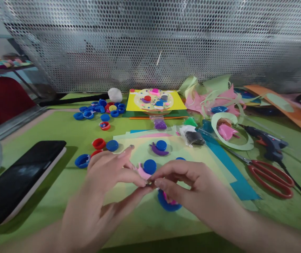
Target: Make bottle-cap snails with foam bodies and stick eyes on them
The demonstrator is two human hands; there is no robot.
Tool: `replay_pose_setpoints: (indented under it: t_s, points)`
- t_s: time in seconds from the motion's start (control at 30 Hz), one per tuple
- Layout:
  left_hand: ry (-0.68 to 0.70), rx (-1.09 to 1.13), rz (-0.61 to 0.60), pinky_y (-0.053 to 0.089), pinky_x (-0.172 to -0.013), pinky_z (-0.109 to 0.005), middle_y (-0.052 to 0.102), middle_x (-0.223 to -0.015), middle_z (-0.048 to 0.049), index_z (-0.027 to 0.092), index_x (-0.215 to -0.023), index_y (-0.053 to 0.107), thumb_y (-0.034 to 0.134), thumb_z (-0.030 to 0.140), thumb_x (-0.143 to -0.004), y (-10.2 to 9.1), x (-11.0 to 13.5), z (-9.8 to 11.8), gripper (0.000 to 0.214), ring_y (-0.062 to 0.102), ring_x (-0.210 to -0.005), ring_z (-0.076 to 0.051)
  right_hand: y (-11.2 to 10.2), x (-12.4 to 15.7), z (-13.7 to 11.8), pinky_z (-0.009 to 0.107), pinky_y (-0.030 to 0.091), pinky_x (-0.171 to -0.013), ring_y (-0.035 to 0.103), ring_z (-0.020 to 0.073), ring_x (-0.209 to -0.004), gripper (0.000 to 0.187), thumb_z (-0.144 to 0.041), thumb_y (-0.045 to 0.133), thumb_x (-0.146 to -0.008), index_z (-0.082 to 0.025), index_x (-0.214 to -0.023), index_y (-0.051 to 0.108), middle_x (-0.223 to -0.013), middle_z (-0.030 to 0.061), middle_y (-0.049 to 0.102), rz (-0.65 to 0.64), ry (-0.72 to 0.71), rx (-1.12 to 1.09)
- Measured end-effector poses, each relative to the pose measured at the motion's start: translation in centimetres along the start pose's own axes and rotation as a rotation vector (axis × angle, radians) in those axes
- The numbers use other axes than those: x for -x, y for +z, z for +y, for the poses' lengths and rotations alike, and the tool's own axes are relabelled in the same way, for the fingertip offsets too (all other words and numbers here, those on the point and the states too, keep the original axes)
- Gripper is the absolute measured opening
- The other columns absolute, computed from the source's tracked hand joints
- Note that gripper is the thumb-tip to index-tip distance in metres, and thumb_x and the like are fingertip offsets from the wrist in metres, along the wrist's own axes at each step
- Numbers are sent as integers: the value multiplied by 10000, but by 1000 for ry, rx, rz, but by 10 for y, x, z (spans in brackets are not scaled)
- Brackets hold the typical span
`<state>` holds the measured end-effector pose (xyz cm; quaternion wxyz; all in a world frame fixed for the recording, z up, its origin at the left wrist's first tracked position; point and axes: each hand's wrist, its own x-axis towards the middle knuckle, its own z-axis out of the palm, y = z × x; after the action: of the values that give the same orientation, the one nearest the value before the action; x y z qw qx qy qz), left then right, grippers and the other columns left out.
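Your fingertips meet in a two-handed pinch: left hand point(111, 186) and right hand point(187, 184) seem clamped together on a small dark bit point(149, 182), too small to name. Thumb and forefinger do the work on each side.

The pink strip point(143, 172) lies just beyond that pinch and slightly to its left, toward the worktop's point(55, 130) far edge, its blue cap point(149, 166) beside it. The strip's long axis slants, its left end farther from you; your left hand is nearer.

Your left hand comes in from the near left, its other fingers lifted and spread; your right comes in from the near right corner, fingers curled, partly over a blue tub point(167, 205) with pink stuff in it.

Farther out, the purple strip point(159, 150) with its own cap point(161, 145) lies beyond the pink one on the pale sheet point(129, 225). The phone point(24, 179) lies toward the worktop's left edge; the scissors point(255, 163) and glue gun point(268, 142) lie toward the right. A decorated yellow card point(180, 100) stands near the far edge.
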<state>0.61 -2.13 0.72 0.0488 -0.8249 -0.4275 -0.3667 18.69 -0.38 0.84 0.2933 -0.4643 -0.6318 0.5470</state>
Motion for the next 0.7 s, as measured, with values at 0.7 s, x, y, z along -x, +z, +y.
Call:
replay_pose_setpoints:
  t_s: [0.7]
  points:
    - [14, -38, -52, 425, -783, -278, 685, -690, 75, 252, -769, 613, 553, 166, -795, 2, 1, -3, 108, 605, -640, -119, -4, -4, -1, 188, 430, -516, 531, 89, -561, 63, -188, 581, -763, -198, -751, 641, -657, -20, 626, 34, -28, -2]
